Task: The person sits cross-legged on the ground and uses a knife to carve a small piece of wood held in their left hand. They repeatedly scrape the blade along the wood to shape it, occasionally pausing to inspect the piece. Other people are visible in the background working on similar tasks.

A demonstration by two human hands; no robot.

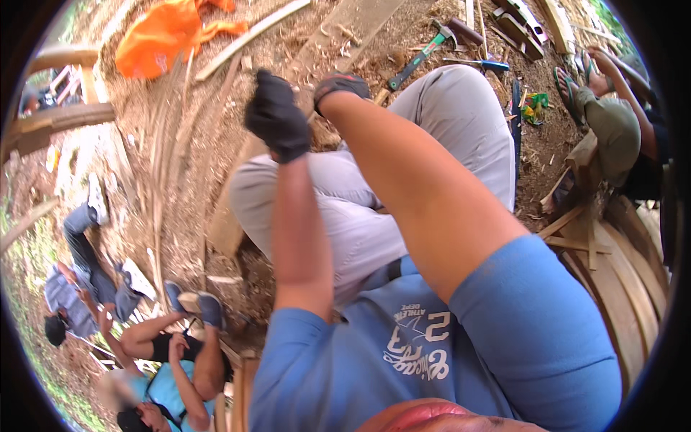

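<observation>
My left hand, in a black glove, is raised over my left knee with its fingers curled into a fist. It is slightly blurred, and whatever may be inside it is hidden. My right hand, in a dark glove with reddish patches, is lower and farther right, between my knees. Its fingers curl down out of sight above a piece of wood, so its grip contents do not show. A wooden plank runs under my left leg. Beyond my right knee lies a hammer with a green and black handle.
A thin blue-handled tool, metal-and-wood tools and a long dark blade lie right. Wood strips and an orange cloth lie among shavings. People sit at the left and right; curved boards are beside me.
</observation>
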